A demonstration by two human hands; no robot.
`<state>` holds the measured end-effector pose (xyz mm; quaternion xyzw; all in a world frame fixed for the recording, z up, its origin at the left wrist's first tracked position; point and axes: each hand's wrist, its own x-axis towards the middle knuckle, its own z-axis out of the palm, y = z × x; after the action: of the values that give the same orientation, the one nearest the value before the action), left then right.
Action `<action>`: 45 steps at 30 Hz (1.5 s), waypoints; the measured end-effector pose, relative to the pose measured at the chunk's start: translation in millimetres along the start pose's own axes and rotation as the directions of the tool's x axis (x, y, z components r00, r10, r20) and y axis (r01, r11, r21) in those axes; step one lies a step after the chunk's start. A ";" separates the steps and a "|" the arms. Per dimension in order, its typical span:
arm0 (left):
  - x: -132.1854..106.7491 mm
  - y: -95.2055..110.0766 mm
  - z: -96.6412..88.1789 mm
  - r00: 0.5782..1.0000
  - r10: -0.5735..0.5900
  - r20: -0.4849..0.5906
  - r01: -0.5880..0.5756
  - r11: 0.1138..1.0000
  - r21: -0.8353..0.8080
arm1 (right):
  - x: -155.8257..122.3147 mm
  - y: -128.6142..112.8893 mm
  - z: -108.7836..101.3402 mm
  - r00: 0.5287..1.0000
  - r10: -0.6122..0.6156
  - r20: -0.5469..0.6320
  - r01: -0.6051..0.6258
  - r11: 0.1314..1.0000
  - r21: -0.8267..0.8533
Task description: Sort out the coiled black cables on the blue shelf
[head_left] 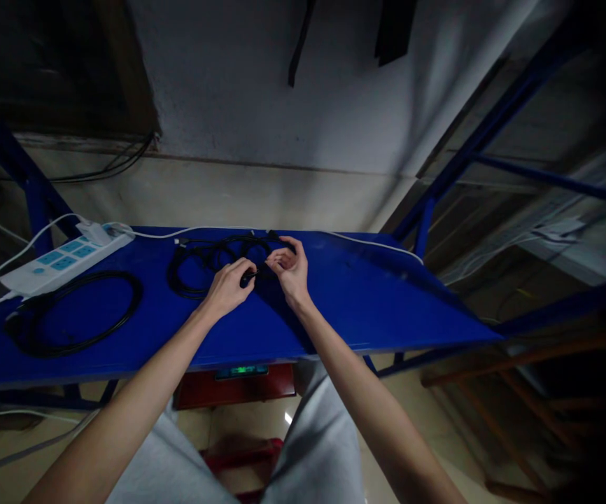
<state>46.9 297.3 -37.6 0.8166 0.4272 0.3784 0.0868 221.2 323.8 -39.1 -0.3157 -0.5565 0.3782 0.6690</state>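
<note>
Over the blue shelf (pixel 366 294), my left hand (pixel 232 285) is closed around a black cable end (pixel 248 277), dark and thick where it shows between the fingers. My right hand (pixel 292 271) is just to the right, thumb and fingertips pinched together. What sits in that pinch is too small and dark to make out. Behind both hands lie black coiled cables (pixel 182 271), overlapping one another, with a small light-coloured connector (pixel 177 241) at their left end. Dark loops pass close behind my right fingers.
At left, a white power strip (pixel 66 259) with blue sockets has a plug in it. A separate black cable coil (pixel 136 297) lies in front. A white cord (pixel 360 241) runs along the shelf's back edge. Blue frame bars (pixel 455 175) rise at both sides.
</note>
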 end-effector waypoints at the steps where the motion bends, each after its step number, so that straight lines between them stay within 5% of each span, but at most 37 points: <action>1: -0.4 -0.5 0.7 1.000 -0.003 0.013 0.003 1.000 0.007 | 0.8 -0.4 -0.5 1.000 -0.006 -0.027 0.007 1.000 0.006; 6: -2.0 -4.4 6.2 1.000 0.002 0.031 -0.006 0.994 0.113 | 7.7 -7.3 -24.2 0.979 -0.063 -0.195 0.052 0.997 -0.060; 11: -3.6 -6.3 10.6 0.998 0.055 0.031 -0.062 0.964 0.259 | 19.0 -23.9 -106.7 0.944 -0.161 -0.290 0.060 0.942 -0.329; 16: -4.0 0.5 7.2 1.000 0.007 -0.017 -0.001 0.930 0.367 | 27.9 -35.7 -185.7 0.976 -0.132 -0.173 -0.009 0.771 -0.637; 21: -2.5 6.1 5.3 0.999 -0.029 -0.037 0.043 0.884 0.466 | 32.7 -36.1 -212.2 0.999 0.021 0.026 0.010 0.564 -0.825; 25: -1.9 9.2 5.8 0.999 0.016 -0.031 0.001 0.868 0.497 | 34.6 -44.4 -193.7 0.989 0.059 0.136 0.112 0.302 -0.947; 27: -2.2 11.5 5.2 0.999 0.026 -0.048 0.002 0.865 0.501 | 36.5 -47.9 -168.7 0.982 0.037 0.183 0.166 0.279 -0.946; 32: -3.2 15.5 1.8 0.987 0.071 -0.144 0.013 0.861 0.509 | 49.4 -24.2 -82.5 0.955 0.117 0.272 0.175 0.520 -0.836; 36: -3.3 17.3 -3.7 0.956 0.206 -0.208 -0.059 0.832 0.552 | 58.7 18.9 -32.3 0.972 0.169 0.164 -0.015 0.739 -0.674; 39: -4.3 18.8 -8.8 0.916 0.354 -0.191 -0.183 0.790 0.585 | 58.1 36.0 -19.8 0.992 0.112 0.055 -0.067 0.851 -0.521; 42: -5.0 18.2 -13.4 0.885 0.444 -0.140 -0.291 0.761 0.580 | 54.3 31.7 -22.6 0.995 0.057 0.084 -0.021 0.925 -0.378; 45: -1.8 14.1 -17.2 0.885 0.464 -0.035 -0.377 0.758 0.532 | 52.3 19.7 -30.4 0.983 0.145 0.114 -0.113 0.961 -0.254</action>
<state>43.3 284.0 -20.0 0.8505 0.3227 0.3273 -0.2557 253.0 378.8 -34.8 -0.4063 -0.6203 0.3691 0.5603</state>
